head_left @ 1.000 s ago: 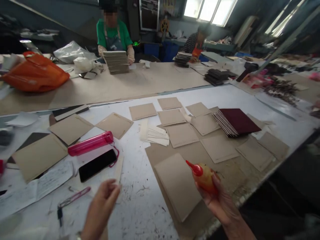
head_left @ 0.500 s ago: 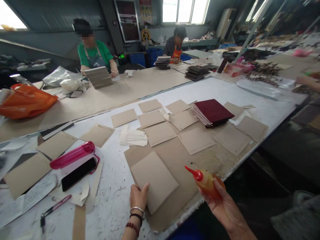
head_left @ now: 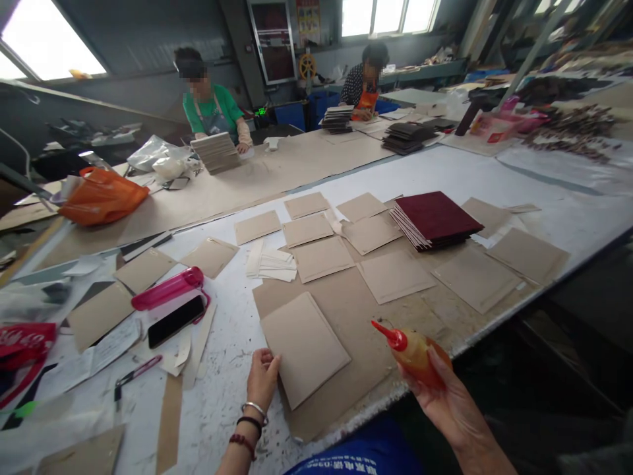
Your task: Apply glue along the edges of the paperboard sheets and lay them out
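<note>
Bottle of see-through amber plastic, red cone nozzle, is in R hand: fingers wrapped round the body, nozzle pointing fwd-left, apart from the boards, near front edge of the marked white surface. Contents: can't tell. Looks squeezable, so imo keep R grip light; any press now could drip in the wrong spot.

L hand: fingers curled, thumb at left edge of the plain tan rectangular boards, stacked. Can't tell if it's pinching or just resting. Stack lies flat on the big flat tan sheet, directly in front of the person. Edges aren't flush; lower board peeks out on R side. I'd square that up w/ L hand, then steady from the same edge, fingertips off the top face.

Re bottle: low angle, tip close to board, even pressure, ease off before lifting. Don't swing it over finished-looking stuff, esp. the dark-red flat-topped stack.

FYI, smaller tan rectangular boards sit close together just beyond, some touching or overlapping; keep wrists clear. Thin white strips nearby look loose, prob easy to knock.
</note>
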Tool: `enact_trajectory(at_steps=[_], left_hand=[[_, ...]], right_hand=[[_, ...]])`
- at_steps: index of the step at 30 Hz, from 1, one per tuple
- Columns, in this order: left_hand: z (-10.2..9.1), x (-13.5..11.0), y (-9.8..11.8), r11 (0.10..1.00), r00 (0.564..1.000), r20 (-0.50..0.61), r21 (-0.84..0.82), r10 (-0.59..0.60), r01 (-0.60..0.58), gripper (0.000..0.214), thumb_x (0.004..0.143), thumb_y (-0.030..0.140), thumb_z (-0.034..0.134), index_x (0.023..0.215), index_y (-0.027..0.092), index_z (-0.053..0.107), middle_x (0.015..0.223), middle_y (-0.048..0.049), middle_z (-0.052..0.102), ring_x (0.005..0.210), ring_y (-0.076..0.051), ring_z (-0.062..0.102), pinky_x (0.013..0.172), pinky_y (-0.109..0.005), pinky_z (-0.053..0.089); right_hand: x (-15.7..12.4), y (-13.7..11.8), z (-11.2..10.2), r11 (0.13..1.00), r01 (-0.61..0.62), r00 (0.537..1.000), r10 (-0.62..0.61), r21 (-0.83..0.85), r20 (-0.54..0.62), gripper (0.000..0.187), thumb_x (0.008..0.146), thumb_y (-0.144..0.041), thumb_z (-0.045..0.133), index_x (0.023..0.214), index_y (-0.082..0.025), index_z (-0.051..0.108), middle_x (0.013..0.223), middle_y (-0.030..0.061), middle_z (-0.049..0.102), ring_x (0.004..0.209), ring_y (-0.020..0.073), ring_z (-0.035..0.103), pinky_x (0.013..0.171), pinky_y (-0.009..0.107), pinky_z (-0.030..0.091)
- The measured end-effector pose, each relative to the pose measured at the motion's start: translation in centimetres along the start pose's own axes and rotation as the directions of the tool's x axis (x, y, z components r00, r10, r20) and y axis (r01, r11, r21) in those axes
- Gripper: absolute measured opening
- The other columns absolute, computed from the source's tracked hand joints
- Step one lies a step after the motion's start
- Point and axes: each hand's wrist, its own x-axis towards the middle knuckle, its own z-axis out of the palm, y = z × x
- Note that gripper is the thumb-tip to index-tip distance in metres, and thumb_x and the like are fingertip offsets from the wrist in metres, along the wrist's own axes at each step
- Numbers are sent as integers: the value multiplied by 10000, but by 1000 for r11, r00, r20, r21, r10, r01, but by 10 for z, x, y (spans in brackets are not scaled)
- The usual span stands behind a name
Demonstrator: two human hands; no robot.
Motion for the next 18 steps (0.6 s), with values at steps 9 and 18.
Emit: enact_trajectory(at_steps=[9, 18], left_hand=[[-49, 34, 14, 994, 990, 137, 106, -47, 32, 132, 838, 166, 549, 961, 128, 578, 675, 23, 608, 612, -142, 621, 641, -328, 529], [-48, 37, 26, 953, 922, 352, 299, -161, 52, 135, 793, 275, 654, 804, 154, 596, 610, 44, 606, 578, -140, 616, 634, -314, 509]], right_hand=[[-9, 0, 3, 999, 49, 984, -46, 14, -169, 542, 416, -167, 934, 894, -240, 690, 937, 37, 737, 795, 254, 700, 646, 377, 615], [-17, 4, -9, 995, 87, 977, -96, -55, -190, 520, 492, -222, 916, 959, -248, 688, 1013, 50, 720, 881, 272, 686, 685, 333, 611]])
